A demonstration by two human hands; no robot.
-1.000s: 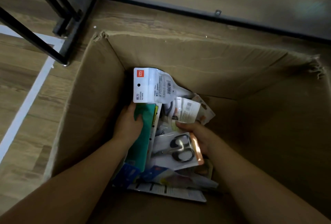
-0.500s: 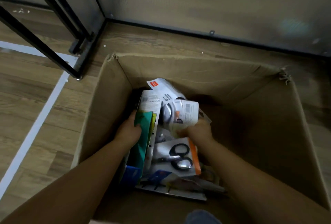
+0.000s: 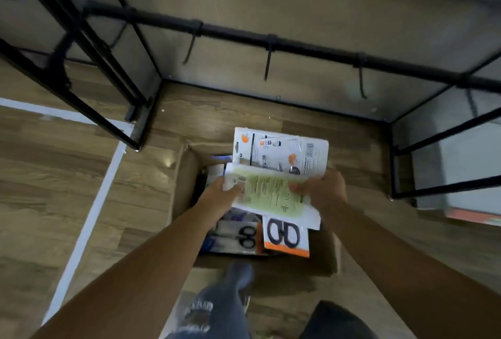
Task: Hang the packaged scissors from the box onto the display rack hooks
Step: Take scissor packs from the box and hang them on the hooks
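Both hands hold a small stack of scissors packages above the cardboard box (image 3: 182, 176). On top lies a package with a yellow-green printed back (image 3: 271, 195); under it is a white and orange scissors package (image 3: 282, 154) whose lower end shows black handles. My left hand (image 3: 226, 192) grips the stack's left edge and my right hand (image 3: 321, 189) grips its right edge. More packaged scissors (image 3: 238, 235) lie in the box below. The black rack bar (image 3: 298, 45) with hooks (image 3: 268, 64) runs across above the box.
The rack's black frame legs (image 3: 108, 121) stand on the wooden floor at left and right. A white floor line (image 3: 95, 203) runs along the left. My knee in torn jeans (image 3: 217, 303) is just below the box.
Both hands rose out of the box carrying the stack of packages. My view lifted, bringing the rack bar and its hooks into sight.
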